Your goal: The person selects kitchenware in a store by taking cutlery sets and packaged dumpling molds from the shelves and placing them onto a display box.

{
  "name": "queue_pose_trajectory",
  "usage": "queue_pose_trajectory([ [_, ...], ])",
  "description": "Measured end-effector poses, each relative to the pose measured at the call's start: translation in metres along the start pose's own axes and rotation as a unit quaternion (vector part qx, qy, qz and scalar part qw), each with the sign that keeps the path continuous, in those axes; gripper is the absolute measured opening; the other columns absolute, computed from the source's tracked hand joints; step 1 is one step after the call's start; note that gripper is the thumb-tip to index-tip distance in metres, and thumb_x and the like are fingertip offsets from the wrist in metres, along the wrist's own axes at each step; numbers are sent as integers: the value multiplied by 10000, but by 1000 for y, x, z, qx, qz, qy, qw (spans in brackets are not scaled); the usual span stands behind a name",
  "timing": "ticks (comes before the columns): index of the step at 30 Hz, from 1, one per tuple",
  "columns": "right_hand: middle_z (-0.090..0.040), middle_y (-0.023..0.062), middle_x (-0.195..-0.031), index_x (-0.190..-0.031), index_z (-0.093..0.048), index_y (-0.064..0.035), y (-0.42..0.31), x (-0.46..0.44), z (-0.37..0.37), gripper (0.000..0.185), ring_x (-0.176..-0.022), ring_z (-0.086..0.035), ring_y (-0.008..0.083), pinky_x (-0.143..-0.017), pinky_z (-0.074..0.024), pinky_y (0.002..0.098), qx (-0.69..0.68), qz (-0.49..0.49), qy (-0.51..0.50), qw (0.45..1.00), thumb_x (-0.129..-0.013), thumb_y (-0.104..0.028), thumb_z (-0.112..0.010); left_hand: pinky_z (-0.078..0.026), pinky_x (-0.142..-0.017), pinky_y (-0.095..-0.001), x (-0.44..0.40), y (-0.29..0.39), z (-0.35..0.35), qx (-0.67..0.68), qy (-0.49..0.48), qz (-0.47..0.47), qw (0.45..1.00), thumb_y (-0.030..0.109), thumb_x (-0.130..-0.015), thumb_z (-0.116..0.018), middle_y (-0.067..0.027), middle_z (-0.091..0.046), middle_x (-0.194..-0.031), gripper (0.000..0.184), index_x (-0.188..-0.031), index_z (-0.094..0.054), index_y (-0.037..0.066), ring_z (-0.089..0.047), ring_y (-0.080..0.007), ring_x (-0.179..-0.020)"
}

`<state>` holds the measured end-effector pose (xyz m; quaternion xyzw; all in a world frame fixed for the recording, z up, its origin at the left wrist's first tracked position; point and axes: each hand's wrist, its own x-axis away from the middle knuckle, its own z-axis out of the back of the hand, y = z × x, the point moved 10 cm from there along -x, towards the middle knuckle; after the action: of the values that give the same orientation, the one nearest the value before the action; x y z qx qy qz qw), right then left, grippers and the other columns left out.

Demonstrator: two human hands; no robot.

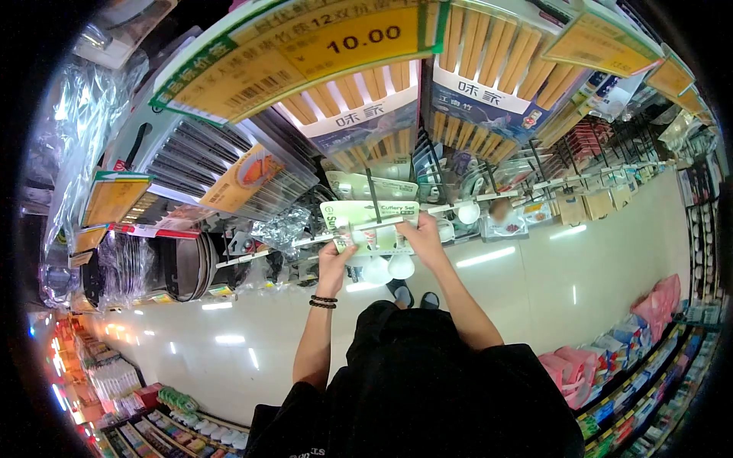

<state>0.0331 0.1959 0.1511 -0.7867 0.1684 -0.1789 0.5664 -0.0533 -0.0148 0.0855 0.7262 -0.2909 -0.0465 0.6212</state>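
Observation:
A green-and-white carded cutlery set (393, 208), printed "Cutlery Set", is in front of me at the rack. White spoon bowls (400, 266) show below its card. My left hand (334, 266) is closed on the card's left edge, thumb on the front. On the right edge, my right hand (422, 235) grips the card with its fingers partly hidden behind. A metal peg (372, 187) extends over the card's top; whether the card hangs on it I cannot tell. Another similar green card (366, 185) hangs just behind.
Packs of bamboo chopsticks (489, 91) and a yellow price tag (359, 42) hang above my hands. Dark chopsticks (206, 164) are on the left. A white rail (550, 183) with pegs runs right. Behind me stand low shelves (634, 382) of packaged goods, across the shiny floor (519, 298).

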Motion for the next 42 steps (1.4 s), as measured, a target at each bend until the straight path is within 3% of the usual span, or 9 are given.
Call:
queue_pose_trajectory([
  [9,-675,31,-910,-1034,-670,24,20,-6,5,187,-769,-590,73,-663,-471,239,2,-40,0,999,-862,-36,-629,-503,-772,-251,-7,0,4,-23,-13,7,1000,12,-863,-678,-55,-695,-985,183,-1042,-674,-23,-628,-92,-839],
  [18,-674,9,-892,-1022,-668,35,9,12,10,213,-766,-576,58,-673,-479,234,-16,-32,4,999,-899,-139,-665,-503,-797,-253,13,-21,-1,-11,0,30,999,-3,-853,-678,-57,-695,-1015,217,-1070,-670,-13,-631,-103,-872],
  [21,-658,39,-1002,-1148,-604,28,27,22,18,290,-932,-600,108,-794,-484,265,49,-83,-50,994,-981,-202,-544,-500,-812,-258,30,-38,1,-11,-4,48,999,-1,-853,-679,-62,-691,-1046,242,-1095,-662,-11,-633,-106,-892],
  [25,-549,96,-1255,-1357,-426,-1,40,12,24,433,-1177,-516,192,-998,-405,311,-147,-91,1,985,-1039,-294,-397,-492,-833,-267,47,-51,15,-1,18,51,999,1,-854,-676,-55,-689,-1056,250,-1104,-661,-3,-628,-105,-910],
  [28,-543,89,-1264,-1351,-444,-34,31,-11,22,392,-1183,-512,191,-1018,-389,324,-35,-2,41,999,-1033,-260,-408,-486,-841,-271,64,-45,32,5,46,36,998,3,-853,-676,-50,-689,-1052,248,-1101,-663,1,-623,-104,-917],
  [32,-522,88,-1290,-1315,-460,-69,32,-38,12,454,-1217,-482,198,-978,-383,341,111,112,33,987,-894,-78,-630,-482,-834,-271,88,-41,60,15,113,25,993,7,-847,-684,-46,-690,-1037,243,-1090,-664,-1,-620,-104,-909],
  [33,-536,75,-1222,-1310,-443,-73,38,-47,15,553,-1151,-504,183,-945,-403,339,91,105,49,989,-821,-36,-699,-463,-885,-283,94,-43,67,7,110,26,994,3,-858,-657,-60,-677,-1082,257,-1114,-638,-8,-609,-117,-956],
  [37,-565,63,-1091,-1377,-337,-61,36,-48,21,707,-1011,-537,148,-870,-440,304,97,189,85,973,-795,-58,-738,-465,-876,-286,117,-51,91,-1,146,16,989,18,-861,-655,-61,-677,-1073,246,-1105,-643,-12,-611,-120,-945],
  [42,-579,49,-925,-1405,-295,-26,61,-47,22,720,-857,-564,135,-779,-464,281,58,132,110,984,-827,-69,-724,-480,-824,-285,144,-55,103,0,193,12,981,5,-843,-676,-61,-691,-1014,202,-1045,-670,-10,-622,-117,-872],
])
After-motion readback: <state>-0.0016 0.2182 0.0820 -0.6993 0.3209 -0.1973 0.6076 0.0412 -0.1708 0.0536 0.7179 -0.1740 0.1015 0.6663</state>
